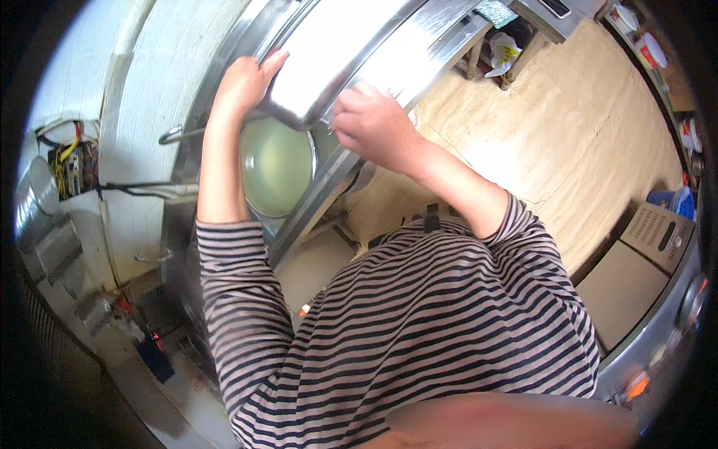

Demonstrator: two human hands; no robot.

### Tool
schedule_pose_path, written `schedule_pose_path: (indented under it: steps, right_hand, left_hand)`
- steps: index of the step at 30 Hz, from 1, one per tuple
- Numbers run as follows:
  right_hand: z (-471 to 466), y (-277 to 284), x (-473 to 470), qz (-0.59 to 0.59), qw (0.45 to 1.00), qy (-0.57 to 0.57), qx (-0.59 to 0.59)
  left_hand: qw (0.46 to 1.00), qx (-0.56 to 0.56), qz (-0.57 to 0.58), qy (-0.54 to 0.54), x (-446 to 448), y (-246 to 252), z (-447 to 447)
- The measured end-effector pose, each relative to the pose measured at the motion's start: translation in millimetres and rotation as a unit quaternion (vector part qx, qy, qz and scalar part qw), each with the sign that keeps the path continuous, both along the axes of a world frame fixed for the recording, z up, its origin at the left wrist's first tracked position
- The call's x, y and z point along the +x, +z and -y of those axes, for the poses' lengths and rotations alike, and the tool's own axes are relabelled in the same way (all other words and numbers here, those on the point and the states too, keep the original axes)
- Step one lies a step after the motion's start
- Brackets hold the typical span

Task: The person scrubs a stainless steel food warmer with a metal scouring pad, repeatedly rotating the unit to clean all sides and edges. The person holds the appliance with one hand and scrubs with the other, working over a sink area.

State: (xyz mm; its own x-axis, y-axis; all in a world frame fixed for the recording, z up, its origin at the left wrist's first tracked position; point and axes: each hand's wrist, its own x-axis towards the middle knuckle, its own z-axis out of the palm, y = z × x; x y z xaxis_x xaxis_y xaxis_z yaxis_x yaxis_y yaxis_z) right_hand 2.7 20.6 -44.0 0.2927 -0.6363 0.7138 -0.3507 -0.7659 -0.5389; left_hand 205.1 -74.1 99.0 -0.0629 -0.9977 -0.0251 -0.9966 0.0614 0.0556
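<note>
A large shiny metal tray or lid (pixel 325 50), overexposed in places, spans the top of the steel counter. My left hand (pixel 247 81) rests at its left edge, the thumb laid over the rim. Close to its lower right edge, my right hand (pixel 373 120) is curled with bent fingers; glare and blur hide whether it grips anything. Just below the metal piece, between my forearms, sits a round vessel (pixel 277 168) of pale greenish liquid.
A steel counter edge (pixel 317 199) runs diagonally before me. Exposed wiring (pixel 76 160) sits on the left wall. Cardboard boxes (pixel 631 286) stand at the right, near a blue container (pixel 676 201). A plastic bag (pixel 502 53) hangs under the far counter, and a phone (pixel 555 8) lies above.
</note>
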Motion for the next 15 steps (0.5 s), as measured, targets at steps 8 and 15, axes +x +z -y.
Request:
schedule_pose_path:
  steps: [8,15]
  right_hand:
    - [116,8,-135,-0.049,0.944,-0.325,-0.031]
    - [32,20,-31,-0.004,0.995,0.084,-0.059]
  left_hand:
    - [0.999,0.024,-0.043,0.024,-1,0,-1]
    - [0.996,0.047,-0.053,0.046,-2,1,0]
